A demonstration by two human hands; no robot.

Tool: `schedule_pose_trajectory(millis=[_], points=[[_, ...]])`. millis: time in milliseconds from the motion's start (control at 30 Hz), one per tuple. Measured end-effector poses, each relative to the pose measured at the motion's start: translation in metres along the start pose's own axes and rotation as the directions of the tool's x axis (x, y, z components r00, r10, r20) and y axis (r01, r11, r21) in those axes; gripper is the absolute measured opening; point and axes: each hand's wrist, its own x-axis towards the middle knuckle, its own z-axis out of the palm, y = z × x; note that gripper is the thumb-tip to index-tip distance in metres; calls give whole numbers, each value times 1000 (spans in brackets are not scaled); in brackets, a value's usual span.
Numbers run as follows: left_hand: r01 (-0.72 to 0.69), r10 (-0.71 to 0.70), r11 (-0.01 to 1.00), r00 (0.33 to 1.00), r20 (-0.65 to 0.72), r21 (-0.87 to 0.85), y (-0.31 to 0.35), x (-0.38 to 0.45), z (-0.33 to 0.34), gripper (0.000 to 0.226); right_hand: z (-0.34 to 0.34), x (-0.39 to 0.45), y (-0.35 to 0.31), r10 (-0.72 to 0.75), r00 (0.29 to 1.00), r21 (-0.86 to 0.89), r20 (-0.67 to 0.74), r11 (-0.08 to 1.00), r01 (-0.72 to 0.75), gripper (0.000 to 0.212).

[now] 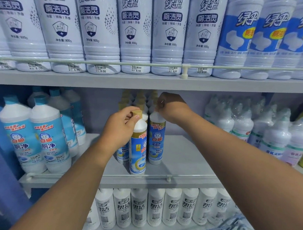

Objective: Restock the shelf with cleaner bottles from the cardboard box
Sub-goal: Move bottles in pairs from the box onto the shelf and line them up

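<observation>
Right now the person has both arms reaching into the middle shelf point(188, 164), each hand closed on the top of a gold-capped cleaner bottle. The left hand point(121, 125) pinches the cap of the front bottle point(139, 146), which stands near the shelf's front rail point(168, 178). The right hand point(171, 107) grips the neck of the second bottle point(156, 142), just behind and beside it, with more gold-capped bottles point(141, 98) queued further back. The cardboard box is not in view. Because both bottles are tall and narrow and are held only at the top, a sideways nudge could tip one into its neighbour and topple the row behind. The front bottle sits close to the rail, so a forward pull might knock it over the edge onto the white bottles point(155, 208) below
</observation>
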Motion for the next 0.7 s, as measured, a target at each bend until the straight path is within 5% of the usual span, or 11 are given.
schedule_pose_trajectory(millis=[367, 533, 700], points=[[3, -2, 1000, 999, 32, -23, -6, 3, 1, 24, -5, -5, -8, -24, 999, -52, 47, 998, 27, 24], [61, -38, 989, 985, 171, -136, -8, 6, -3, 26, -2, -2, -6, 8, 1000, 2, 26, 1000, -8, 25], [67, -43, 987, 986, 163, -147, -6, 6, -2, 20, 9, -15, 7, -52, 973, 202, -223, 974, 98, 26]])
